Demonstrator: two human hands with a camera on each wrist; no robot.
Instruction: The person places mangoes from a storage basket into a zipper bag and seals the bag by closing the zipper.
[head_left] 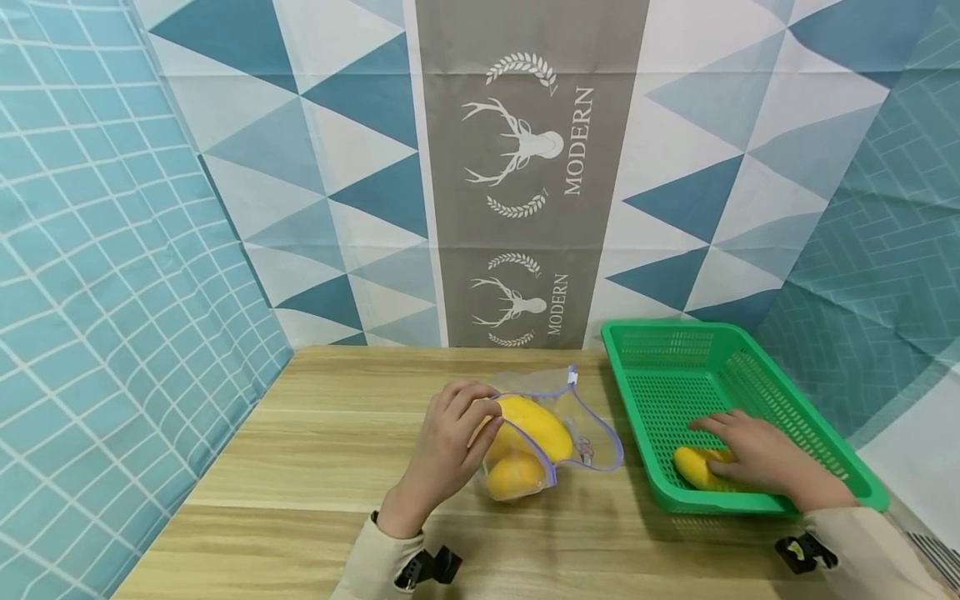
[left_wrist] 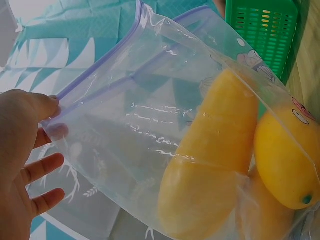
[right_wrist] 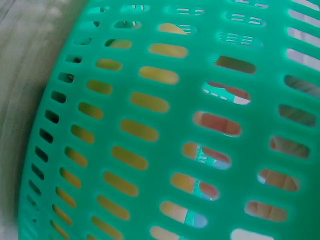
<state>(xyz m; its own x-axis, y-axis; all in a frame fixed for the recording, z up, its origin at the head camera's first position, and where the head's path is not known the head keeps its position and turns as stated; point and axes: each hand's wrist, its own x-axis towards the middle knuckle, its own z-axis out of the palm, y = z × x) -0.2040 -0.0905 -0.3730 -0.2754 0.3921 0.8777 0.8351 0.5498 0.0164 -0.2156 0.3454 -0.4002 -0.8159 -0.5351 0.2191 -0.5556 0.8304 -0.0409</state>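
Observation:
My left hand pinches the rim of a clear zip bag with purple edging between thumb and forefinger; the other fingers stand free. Inside the bag are a long, smooth yellow fruit and a rounder, lemon-like fruit with a green tip. Another yellow shape behind them is partly hidden. My right hand is inside the green basket, over a yellow fruit. Its thumb lies at the fruit and the fingers extend past its far side. Through the basket holes in the right wrist view, the fruit shows beside the fingers.
The green plastic basket stands on the right of the wooden table, its near wall in front of my right wrist. A patterned cloth wall rises behind the table, and a blue tiled-print sheet hangs at the left.

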